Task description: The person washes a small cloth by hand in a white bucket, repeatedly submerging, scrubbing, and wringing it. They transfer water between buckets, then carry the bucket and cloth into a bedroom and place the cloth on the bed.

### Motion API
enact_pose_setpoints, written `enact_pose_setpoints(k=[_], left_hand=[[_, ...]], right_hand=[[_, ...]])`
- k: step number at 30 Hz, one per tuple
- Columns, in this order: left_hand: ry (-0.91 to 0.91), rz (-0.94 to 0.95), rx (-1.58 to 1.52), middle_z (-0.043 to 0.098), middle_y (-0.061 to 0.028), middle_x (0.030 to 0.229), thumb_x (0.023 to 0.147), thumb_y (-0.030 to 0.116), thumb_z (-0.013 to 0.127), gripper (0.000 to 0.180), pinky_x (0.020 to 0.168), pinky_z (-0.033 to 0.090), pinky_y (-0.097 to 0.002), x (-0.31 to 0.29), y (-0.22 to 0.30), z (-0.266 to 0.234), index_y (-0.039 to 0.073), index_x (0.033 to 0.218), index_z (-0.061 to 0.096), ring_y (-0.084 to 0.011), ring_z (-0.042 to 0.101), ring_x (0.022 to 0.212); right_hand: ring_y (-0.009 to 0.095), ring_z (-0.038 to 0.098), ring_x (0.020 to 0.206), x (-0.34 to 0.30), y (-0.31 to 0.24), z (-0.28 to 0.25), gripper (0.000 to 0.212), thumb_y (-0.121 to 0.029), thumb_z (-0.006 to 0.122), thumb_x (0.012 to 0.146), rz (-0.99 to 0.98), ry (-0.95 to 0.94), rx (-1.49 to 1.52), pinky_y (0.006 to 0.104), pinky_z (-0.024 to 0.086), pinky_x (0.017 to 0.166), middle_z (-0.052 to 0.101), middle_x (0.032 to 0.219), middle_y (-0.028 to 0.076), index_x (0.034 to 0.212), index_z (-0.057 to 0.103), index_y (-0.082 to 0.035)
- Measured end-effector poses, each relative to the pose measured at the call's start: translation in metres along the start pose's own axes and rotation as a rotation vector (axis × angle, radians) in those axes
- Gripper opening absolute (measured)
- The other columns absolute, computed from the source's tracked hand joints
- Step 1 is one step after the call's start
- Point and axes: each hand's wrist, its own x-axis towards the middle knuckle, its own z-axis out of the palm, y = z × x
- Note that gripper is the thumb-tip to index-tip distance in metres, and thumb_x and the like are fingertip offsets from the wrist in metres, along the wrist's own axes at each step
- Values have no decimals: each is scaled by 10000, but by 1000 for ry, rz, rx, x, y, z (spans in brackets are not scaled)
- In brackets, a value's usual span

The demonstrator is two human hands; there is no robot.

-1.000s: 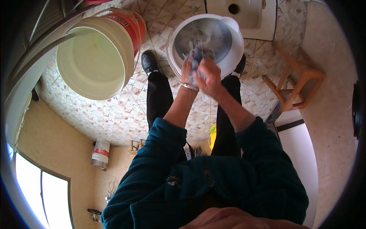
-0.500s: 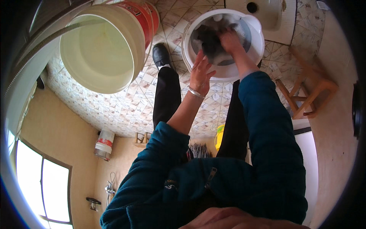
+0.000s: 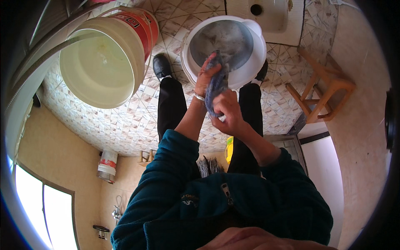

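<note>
A wet blue-grey cloth (image 3: 213, 91) stretches between my two hands above the near rim of a white basin (image 3: 251, 71). My left hand (image 3: 203, 80), with a silver bracelet at the wrist, grips its upper part. Some of those fingers are behind the cloth. Lower down and nearer to me, my right hand (image 3: 228, 109) is closed round the other end, its fingertips curled in. Cloudy grey water (image 3: 221, 39) with some foam fills the basin, which stands on the floor between my feet.
To the left stands a large whitish bucket (image 3: 100, 89) with a red band and a hose (image 3: 62, 43) over its rim. A wooden stool (image 3: 329, 85) is at the right. A squat toilet (image 3: 277, 18) lies beyond the basin. Closer in are a yellow bucket (image 3: 229, 149) and a bristly brush head (image 3: 209, 166).
My right hand has come out of the basin toward me, bringing the cloth with it. My left hand, open beside the basin before, now holds the cloth. The view has shifted slightly.
</note>
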Motion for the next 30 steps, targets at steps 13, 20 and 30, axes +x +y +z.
enact_pose_setpoints(k=[13,20,30], left_hand=[[268,224,197,585,-65,844,901,141,503,179,682,456,-276,0,-9,11,-4,985,566,-132,542,782],[187,222,380,498,7,1067,870,297,607,651,777,442,-395,-9,-1,-19,233,1434,289,-161,496,941],[132,137,48,479,-79,1266,878,176,571,596,862,459,-433,-7,7,4,161,1419,320,-268,511,1089]], right_hand=[[315,540,718,74,153,-14,165,-185,648,724,93,58,-564,430,371,695,571,718,91,733,507,-99],[254,574,867,63,240,15,187,-198,607,747,64,-197,-939,452,368,822,648,928,47,928,633,-156],[281,527,953,21,115,-12,191,-123,681,570,124,-221,-318,431,350,840,571,861,37,717,562,-153]])
